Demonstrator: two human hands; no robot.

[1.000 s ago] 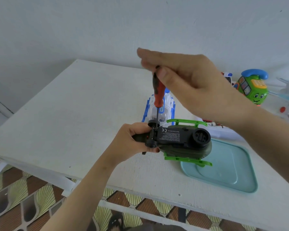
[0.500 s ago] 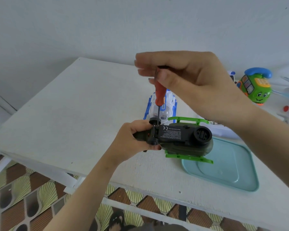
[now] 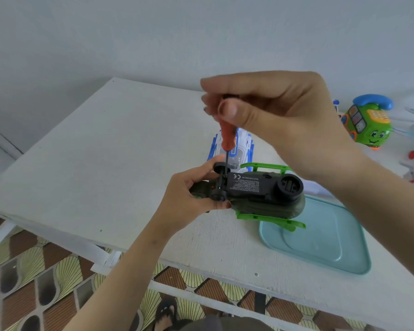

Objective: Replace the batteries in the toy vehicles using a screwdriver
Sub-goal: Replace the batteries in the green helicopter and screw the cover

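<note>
Counter: white painted wooden counter (image 3: 93, 163), seen from above
Left hand: left hand (image 3: 191, 199) holds a dark green plastic toy vehicle with bright green skids (image 3: 261, 189) belly-up just above the counter, near the front edge; fingers (image 3: 224, 205) curled tightly round its tail end
Right hand: right hand (image 3: 285, 115) pinches the top of a small screwdriver with an orange-red handle (image 3: 227, 137), fingers clamped on it
Screwdriver: upright, tip down on the toy's black underside, beside a small black wheel
Tray: rounded square teal plastic tray (image 3: 325, 237) at the front edge, partly under the toy's nose
Other toys: blue and white plastic toy vehicle (image 3: 243, 144) behind the screwdriver; green toy telephone with a blue handset (image 3: 368, 123) towards the back right corner
</note>
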